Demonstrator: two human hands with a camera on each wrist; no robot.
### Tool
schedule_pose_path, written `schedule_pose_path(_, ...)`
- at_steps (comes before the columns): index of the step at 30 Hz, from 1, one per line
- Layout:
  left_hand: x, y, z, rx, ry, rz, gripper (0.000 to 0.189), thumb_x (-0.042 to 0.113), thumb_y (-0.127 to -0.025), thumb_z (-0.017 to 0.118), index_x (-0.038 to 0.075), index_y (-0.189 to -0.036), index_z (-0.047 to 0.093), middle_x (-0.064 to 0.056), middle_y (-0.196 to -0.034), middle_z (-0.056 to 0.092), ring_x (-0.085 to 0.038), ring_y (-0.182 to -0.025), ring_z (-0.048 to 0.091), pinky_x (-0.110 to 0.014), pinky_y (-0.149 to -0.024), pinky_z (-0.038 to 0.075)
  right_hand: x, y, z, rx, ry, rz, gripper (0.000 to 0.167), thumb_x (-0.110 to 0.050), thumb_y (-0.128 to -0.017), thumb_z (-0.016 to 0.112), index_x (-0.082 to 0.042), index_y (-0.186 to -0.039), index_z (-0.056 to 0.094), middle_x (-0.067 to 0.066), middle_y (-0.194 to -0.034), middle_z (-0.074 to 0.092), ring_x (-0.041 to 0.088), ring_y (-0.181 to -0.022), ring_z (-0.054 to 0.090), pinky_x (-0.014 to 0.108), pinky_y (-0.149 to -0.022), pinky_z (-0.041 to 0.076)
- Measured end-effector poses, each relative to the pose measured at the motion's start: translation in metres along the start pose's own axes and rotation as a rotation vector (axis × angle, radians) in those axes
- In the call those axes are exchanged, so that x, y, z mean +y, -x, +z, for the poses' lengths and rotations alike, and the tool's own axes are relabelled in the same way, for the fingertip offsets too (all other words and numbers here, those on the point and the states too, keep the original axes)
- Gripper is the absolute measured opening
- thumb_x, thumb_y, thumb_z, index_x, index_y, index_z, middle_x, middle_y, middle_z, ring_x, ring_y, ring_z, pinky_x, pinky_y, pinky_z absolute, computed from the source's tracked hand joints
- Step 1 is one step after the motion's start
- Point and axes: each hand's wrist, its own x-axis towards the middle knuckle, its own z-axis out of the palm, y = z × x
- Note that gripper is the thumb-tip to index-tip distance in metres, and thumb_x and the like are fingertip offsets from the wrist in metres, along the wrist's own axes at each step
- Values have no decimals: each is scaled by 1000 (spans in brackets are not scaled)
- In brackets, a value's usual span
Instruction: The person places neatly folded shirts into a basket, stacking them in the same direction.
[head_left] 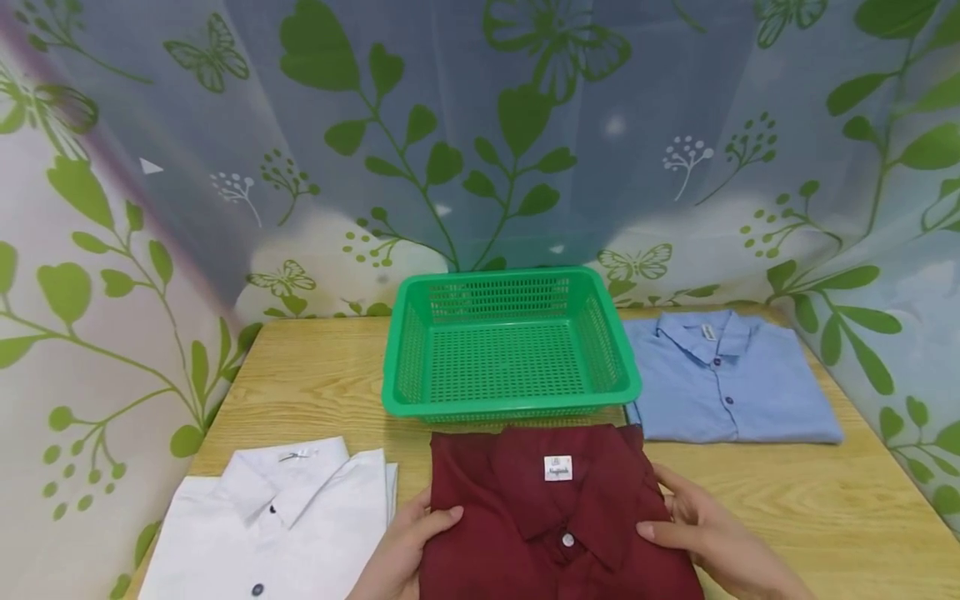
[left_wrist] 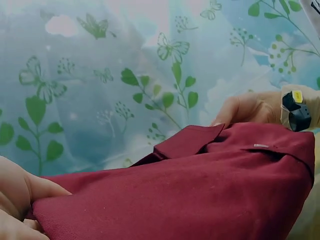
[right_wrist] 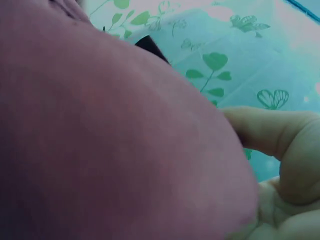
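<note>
A folded dark red shirt (head_left: 525, 517) with a collar, a white label and a pale button is in front of me in the head view. My left hand (head_left: 412, 533) grips its left edge, thumb on top and fingers beneath. On the opposite edge, my right hand (head_left: 701, 529) pinches the cloth the same way. The left wrist view shows the red shirt (left_wrist: 175, 190) stretched between both hands and raised at my side. Close up in the right wrist view, the shirt (right_wrist: 125, 135) fills much of the picture beside my thumb (right_wrist: 270, 127).
A green plastic basket (head_left: 393, 358) with nothing in it stands behind the red shirt. To the left lies a folded white shirt (head_left: 277, 533), and a folded blue shirt (head_left: 742, 392) lies at the back right. Patterned curtains (head_left: 480, 167) surround the wooden table (head_left: 315, 367).
</note>
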Motion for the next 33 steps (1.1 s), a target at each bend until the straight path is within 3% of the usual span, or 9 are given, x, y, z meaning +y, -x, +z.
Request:
schedule_pose_path(5, 18, 8, 5, 17, 3, 11, 33, 9, -103, 48, 10, -136, 42, -4, -118, 62, -16, -109, 62, -33, -93, 52, -13, -1, 4, 19, 37, -85, 81, 2, -101, 48, 3, -154, -14, 11, -130, 62, 22, -117, 62, 39, -94, 52)
schedule_pose_path(8, 28, 10, 8, 23, -6, 24, 36, 9, -104, 48, 9, -139, 40, -4, -119, 63, -16, -109, 63, -34, -93, 52, -20, -4, 4, 38, 77, -132, 74, 4, -99, 50, -7, -157, 6, 11, -129, 63, 23, -115, 63, 39, -92, 53)
schedule_pose_path(12, 41, 11, 9, 37, -83, 44, 40, 9, -103, 50, 6, -141, 38, -4, -115, 66, -17, -105, 65, -35, -90, 54, -29, -8, 4, 67, 118, -187, 62, 6, -98, 51, -17, -150, 26, 8, -128, 64, 21, -113, 64, 37, -90, 54)
schedule_pose_path(19, 65, 5, 7, 30, -306, 96, 52, 11, -101, 56, 1, -147, 33, -9, -116, 67, -20, -102, 68, -35, -86, 56, -52, -15, 5, 173, 160, -216, 62, 6, -96, 55, -16, -147, 26, 7, -116, 68, 19, -103, 67, 37, -80, 58)
schedule_pose_path(24, 83, -5, 5, 10, -432, 128, 57, 11, -101, 56, 1, -150, 29, -9, -118, 66, -19, -102, 67, -35, -86, 56, -70, -21, 4, 197, 189, -238, 71, 5, -96, 56, -10, -153, 16, 10, -116, 67, 22, -101, 68, 41, -76, 59)
schedule_pose_path(29, 102, -24, 3, 44, -481, 121, 54, 14, -102, 55, 6, -149, 30, -11, -119, 64, -20, -102, 67, -36, -86, 55, -92, -37, -1, 221, 225, -253, 78, 6, -95, 58, -3, -155, 9, 8, -115, 67, 22, -100, 69, 40, -76, 59)
schedule_pose_path(33, 112, -41, 0, 61, -457, 141, 49, 11, -102, 53, 7, -147, 33, -9, -115, 66, -20, -99, 69, -36, -84, 56, -109, -53, -7, 232, 227, -245, 80, 6, -95, 59, -1, -155, 8, 6, -112, 70, 20, -100, 69, 38, -77, 59)
